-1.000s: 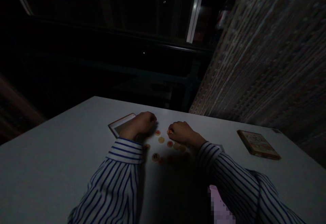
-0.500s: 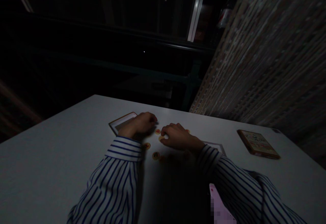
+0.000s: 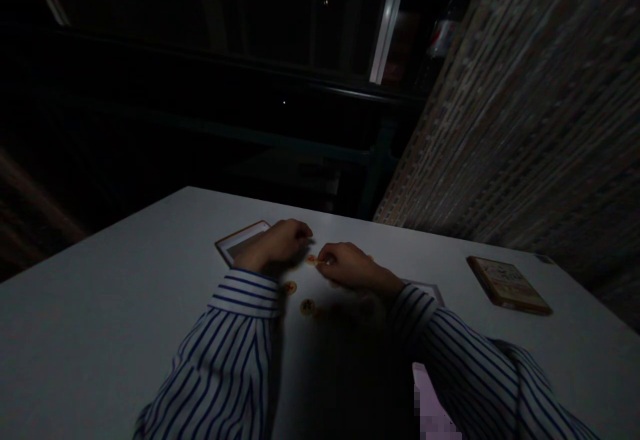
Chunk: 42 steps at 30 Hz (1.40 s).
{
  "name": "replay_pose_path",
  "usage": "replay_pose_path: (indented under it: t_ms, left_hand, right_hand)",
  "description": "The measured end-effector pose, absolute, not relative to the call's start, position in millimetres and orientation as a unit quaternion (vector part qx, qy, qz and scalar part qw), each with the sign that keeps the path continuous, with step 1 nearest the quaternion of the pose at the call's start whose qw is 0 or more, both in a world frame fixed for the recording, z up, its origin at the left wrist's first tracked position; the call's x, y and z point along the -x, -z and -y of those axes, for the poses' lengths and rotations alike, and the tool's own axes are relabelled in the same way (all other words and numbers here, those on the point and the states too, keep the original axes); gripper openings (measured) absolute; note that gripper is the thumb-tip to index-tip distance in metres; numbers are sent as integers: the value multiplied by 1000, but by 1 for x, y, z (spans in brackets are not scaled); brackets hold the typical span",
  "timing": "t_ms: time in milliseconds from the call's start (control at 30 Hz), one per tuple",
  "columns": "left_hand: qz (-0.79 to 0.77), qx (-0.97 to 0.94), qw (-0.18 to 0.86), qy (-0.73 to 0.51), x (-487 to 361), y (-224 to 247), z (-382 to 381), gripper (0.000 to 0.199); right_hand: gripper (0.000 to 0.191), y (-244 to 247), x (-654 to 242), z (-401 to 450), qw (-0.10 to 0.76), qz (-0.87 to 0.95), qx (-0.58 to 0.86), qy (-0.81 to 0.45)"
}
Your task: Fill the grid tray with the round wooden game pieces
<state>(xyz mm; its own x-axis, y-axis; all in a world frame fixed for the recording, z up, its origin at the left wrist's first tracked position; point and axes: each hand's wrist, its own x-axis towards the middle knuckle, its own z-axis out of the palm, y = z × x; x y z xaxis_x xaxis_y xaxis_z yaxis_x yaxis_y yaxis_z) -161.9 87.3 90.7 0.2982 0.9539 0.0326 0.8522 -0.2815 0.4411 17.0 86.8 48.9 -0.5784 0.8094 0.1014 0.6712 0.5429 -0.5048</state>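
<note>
Since the right hand (image 3: 349,266) has just tilted a pinched disc (image 3: 321,263) beside the red-marked disc (image 3: 311,259), this piece lies flat no more; the left hand (image 3: 281,240) curls left of that landmark, its grip unclear.

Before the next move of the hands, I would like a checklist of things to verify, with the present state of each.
1. Right hand has a grip: ok, it appears to pinch a light piece.
2. Left hand holds something: cannot tell, its grasp is hidden from this view.
3. Dark-marked piece lies flat on the white table, apart from both hands: ok.
4. Brown-rimmed tray in full view: not ok, the left hand and wrist cover part of it.
5. Lighting between the striped sleeves: not ok, deep shadow there.
6. Flat box at the right, away from both hands: ok.
</note>
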Motion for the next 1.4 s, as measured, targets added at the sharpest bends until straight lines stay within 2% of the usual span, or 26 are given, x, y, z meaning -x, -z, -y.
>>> replay_pose_path:
  t_ms: [200, 333, 600, 900, 1033, 1400]
  left_hand:
    - [-538, -792, 213, -197, 158, -95, -85, 30]
    - [-515, -790, 253, -215, 155, -95, -85, 31]
    - [-486, -793, 306, -204, 148, -90, -85, 37]
    - [-493, -803, 240, -231, 140, -89, -87, 31]
    - [-507, -807, 253, -169, 145, -88, -88, 32]
    - [-565, -805, 180, -12, 136, -80, -86, 22]
  right_hand:
    - [16, -43, -19, -105, 308, 717, 419, -464]
    - [11, -45, -20, -108, 345, 648, 421, -533]
    - [12, -58, -23, -102, 367, 585, 437, -576]
    - [10, -62, -21, -101, 378, 554, 451, -589]
    - [7, -61, -23, -100, 374, 571, 459, -568]
    - [6, -56, -52, -99, 356, 602, 499, -512]
